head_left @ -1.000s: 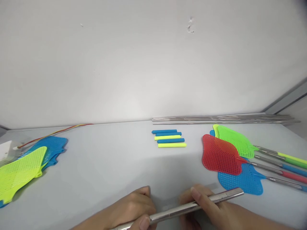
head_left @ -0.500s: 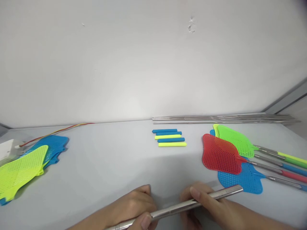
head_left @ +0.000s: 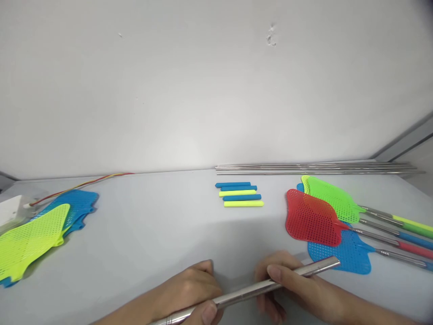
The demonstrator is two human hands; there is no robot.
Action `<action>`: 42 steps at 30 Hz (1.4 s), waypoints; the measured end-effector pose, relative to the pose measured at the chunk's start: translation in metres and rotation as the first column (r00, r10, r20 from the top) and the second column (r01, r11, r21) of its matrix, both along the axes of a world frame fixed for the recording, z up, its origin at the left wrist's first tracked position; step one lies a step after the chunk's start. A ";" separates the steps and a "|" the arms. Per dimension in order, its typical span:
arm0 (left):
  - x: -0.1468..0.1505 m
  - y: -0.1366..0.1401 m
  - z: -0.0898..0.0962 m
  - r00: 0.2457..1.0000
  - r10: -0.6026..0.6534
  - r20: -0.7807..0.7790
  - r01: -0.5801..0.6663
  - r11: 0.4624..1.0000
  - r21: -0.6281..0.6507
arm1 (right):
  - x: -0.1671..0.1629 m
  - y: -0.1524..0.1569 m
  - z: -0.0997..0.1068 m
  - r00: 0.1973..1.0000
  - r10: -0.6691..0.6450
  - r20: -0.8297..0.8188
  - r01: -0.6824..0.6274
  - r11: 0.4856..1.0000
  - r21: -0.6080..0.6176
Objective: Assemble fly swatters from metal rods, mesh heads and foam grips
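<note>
A shiny metal tube (head_left: pixel 248 291) slants across the bottom of the view, its right end higher than its left. My left hand (head_left: pixel 191 291) is closed round the lower left part, thumb on top. Farther along, my right hand (head_left: pixel 287 282) grips the tube between thumb and fingers. The tube's right end passes in front of a blue fly swatter (head_left: pixel 355 257) that lies on the table. Beyond the hands lie several blue and yellow plastic handle sleeves (head_left: pixel 241 192) side by side. The tube's left end runs out of view.
Assembled fly swatters, a red one (head_left: pixel 313 219) and a green one (head_left: pixel 333 198) among them, overlap at the right. Several thin metal rods (head_left: pixel 304 168) lie along the wall. At the left are loose yellow (head_left: pixel 37 239) and blue (head_left: pixel 79 207) swatter heads, a white box (head_left: pixel 15 210) and coloured wires (head_left: pixel 84 183).
The tube's right end has risen slightly and shifted a little left. My right hand has moved up a touch; both hands keep hold of the tube.
</note>
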State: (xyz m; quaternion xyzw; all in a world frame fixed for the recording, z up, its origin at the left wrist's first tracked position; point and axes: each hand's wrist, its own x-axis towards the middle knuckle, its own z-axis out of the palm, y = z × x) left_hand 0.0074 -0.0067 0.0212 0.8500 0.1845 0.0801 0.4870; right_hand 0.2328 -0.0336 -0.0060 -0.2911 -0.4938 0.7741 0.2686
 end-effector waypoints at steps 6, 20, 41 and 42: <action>0.000 0.000 -0.001 1.000 -0.009 0.003 0.009 1.000 0.011 | -0.001 0.000 -0.004 0.998 -0.036 -0.056 0.033 0.998 -0.047; 0.000 0.000 -0.001 0.999 0.021 -0.040 -0.024 0.997 -0.069 | -0.006 0.000 0.003 0.996 -0.069 -0.058 0.061 0.990 -0.123; 0.000 -0.001 -0.002 0.999 0.020 -0.043 -0.022 0.999 -0.036 | -0.006 0.002 0.000 0.997 -0.065 -0.039 0.061 0.992 -0.114; 0.000 -0.001 -0.002 0.999 0.017 -0.041 -0.018 0.999 -0.035 | -0.006 0.002 0.000 0.997 -0.068 -0.043 0.063 0.991 -0.116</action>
